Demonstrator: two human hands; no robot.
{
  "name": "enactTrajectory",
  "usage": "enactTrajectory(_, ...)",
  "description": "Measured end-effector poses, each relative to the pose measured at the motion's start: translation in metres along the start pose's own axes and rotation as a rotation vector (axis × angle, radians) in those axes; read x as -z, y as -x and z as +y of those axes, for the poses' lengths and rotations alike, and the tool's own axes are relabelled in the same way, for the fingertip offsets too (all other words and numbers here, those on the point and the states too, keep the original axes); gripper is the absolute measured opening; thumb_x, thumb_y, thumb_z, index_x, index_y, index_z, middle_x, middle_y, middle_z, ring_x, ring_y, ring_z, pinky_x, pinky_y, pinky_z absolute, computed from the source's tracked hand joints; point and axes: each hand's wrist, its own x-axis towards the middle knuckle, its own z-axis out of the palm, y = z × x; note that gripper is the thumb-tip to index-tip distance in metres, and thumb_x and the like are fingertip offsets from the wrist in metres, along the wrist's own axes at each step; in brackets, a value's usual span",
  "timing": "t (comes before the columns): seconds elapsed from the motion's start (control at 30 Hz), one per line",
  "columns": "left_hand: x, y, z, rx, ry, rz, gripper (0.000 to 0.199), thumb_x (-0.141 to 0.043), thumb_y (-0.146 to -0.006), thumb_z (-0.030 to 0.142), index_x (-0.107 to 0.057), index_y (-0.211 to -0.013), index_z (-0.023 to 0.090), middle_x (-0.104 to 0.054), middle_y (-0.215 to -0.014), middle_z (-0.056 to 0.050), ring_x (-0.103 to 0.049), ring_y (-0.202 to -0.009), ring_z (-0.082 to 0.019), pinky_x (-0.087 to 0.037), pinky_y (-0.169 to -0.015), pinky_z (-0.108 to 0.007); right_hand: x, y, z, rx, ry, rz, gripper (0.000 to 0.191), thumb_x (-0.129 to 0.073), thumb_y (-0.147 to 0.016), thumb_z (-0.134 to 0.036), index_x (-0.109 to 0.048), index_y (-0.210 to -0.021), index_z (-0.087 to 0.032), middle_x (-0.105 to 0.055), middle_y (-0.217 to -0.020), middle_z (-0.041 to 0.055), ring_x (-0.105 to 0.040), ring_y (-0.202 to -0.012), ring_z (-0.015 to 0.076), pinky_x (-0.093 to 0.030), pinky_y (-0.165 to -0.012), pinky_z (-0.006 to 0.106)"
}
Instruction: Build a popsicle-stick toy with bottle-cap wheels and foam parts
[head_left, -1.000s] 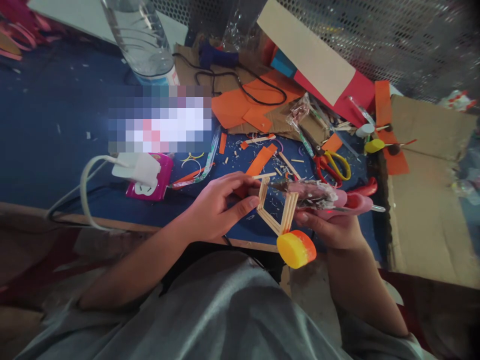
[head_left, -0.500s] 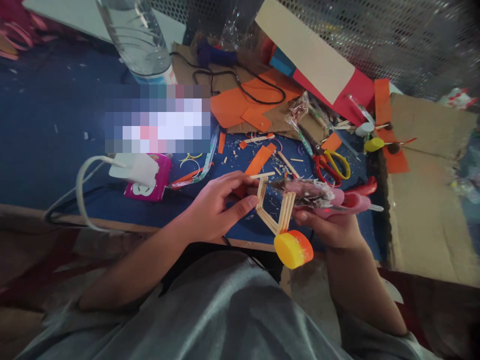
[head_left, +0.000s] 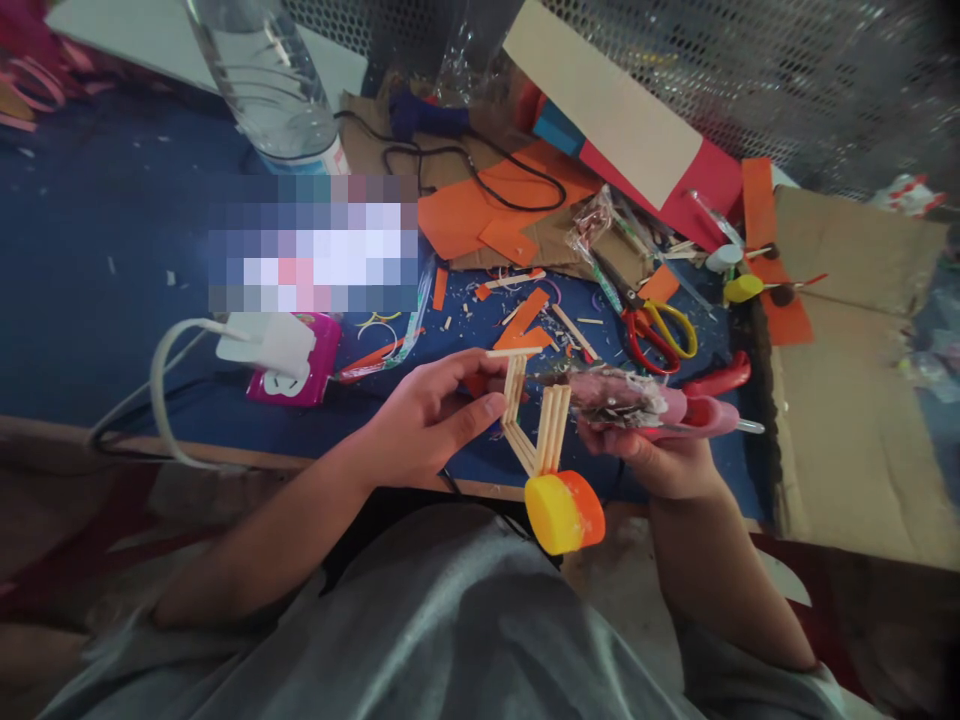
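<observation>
My left hand (head_left: pixel 442 405) pinches the upper end of a bent frame of thin wooden sticks (head_left: pixel 553 425) glued side by side. At the frame's lower end sits a yellow and orange round cap piece (head_left: pixel 562 512). A loose-ended stick (head_left: pixel 514 352) juts out across the top of the frame by my fingertips. My right hand (head_left: pixel 660 455) is closed around a pink hot glue gun (head_left: pixel 637 398), its front wrapped in grimy, whitish residue. The glue gun's dark nozzle points left, close to the top of the frame; whether it touches cannot be made out.
Red and yellow scissors (head_left: pixel 656 335) lie beyond the glue gun among orange paper scraps (head_left: pixel 525 315) and stick pieces. A pink power socket (head_left: pixel 292 370) with a white plug stands at left, near a water bottle (head_left: pixel 274 90). Cardboard (head_left: pixel 847 400) lies at right.
The stick frame with its cap piece has swung slightly left and down in my left hand. The glue gun has shifted a little left and stays in my right hand.
</observation>
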Motion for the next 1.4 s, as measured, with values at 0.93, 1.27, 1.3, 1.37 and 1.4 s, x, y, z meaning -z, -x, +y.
enactTrajectory(0.93,-0.002,-0.001,0.006,-0.052,0.053,-0.102,0.045,-0.082,-0.099,0.049,-0.071,-0.124,0.013,-0.074,-0.091,-0.005,-0.068,-0.077,-0.013,-0.060,-0.073,-0.022,-0.001,0.001,-0.009,0.182,0.299,0.080,0.033,-0.078,-0.092,-0.065,-0.084,-0.110,-0.038,-0.084,-0.102,0.0038,-0.081,-0.093,0.0304,-0.068,-0.081,0.045)
enactTrajectory(1.27,0.000,-0.001,0.007,-0.004,0.043,-0.085,0.057,-0.086,-0.092,0.059,-0.075,-0.124,0.012,-0.078,-0.099,-0.010,-0.068,-0.078,-0.015,-0.059,-0.067,-0.024,-0.001,0.011,0.003,0.162,0.335,0.120,0.041,-0.076,-0.092,-0.070,-0.083,-0.118,-0.039,-0.084,-0.114,0.0043,-0.081,-0.105,0.0324,-0.069,-0.096,0.050)
enactTrajectory(1.3,0.000,-0.001,0.006,-0.018,0.053,-0.081,0.054,-0.087,-0.091,0.056,-0.076,-0.122,0.013,-0.078,-0.100,-0.010,-0.069,-0.080,-0.015,-0.060,-0.069,-0.024,-0.001,0.010,0.002,0.172,0.334,0.120,0.040,-0.075,-0.093,-0.069,-0.082,-0.119,-0.040,-0.084,-0.114,0.0036,-0.081,-0.106,0.0317,-0.069,-0.096,0.049)
enactTrajectory(1.37,0.000,-0.001,0.005,-0.050,0.088,-0.071,0.047,-0.090,-0.091,0.050,-0.077,-0.119,0.014,-0.078,-0.102,-0.009,-0.071,-0.083,-0.015,-0.060,-0.072,-0.023,0.000,0.007,-0.002,0.190,0.327,0.106,0.037,-0.072,-0.096,-0.067,-0.082,-0.120,-0.040,-0.084,-0.113,0.0033,-0.081,-0.104,0.0307,-0.069,-0.093,0.047)
enactTrajectory(1.4,0.000,-0.001,0.004,-0.063,0.104,-0.065,0.045,-0.091,-0.090,0.047,-0.077,-0.118,0.015,-0.078,-0.102,-0.008,-0.071,-0.084,-0.015,-0.060,-0.073,-0.022,0.000,0.004,-0.005,0.197,0.322,0.089,0.036,-0.072,-0.097,-0.066,-0.083,-0.118,-0.039,-0.084,-0.110,0.0034,-0.082,-0.102,0.0304,-0.070,-0.091,0.047)
